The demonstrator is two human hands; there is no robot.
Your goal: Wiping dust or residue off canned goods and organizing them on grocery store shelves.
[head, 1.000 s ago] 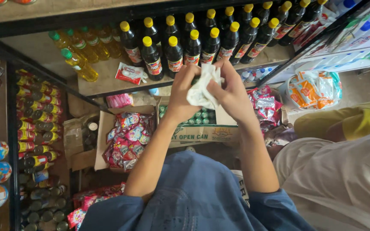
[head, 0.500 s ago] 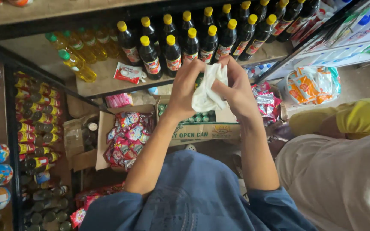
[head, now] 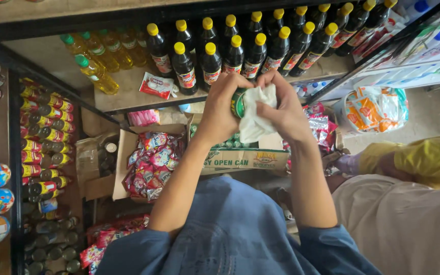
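Left hand: closed around a small green can, upper centre of frame.
Right hand: fingers pressed tight on a white cloth, which lies against the can.
Behind: shelf with dark yellow-capped bottles.
Below hands: open cardboard box.
Lower right: another person in a yellow cap.

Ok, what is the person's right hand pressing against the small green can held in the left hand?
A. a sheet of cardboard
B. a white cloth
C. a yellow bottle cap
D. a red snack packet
B: the right hand bunches a white cloth against the green can, which the left hand grips above the open carton.
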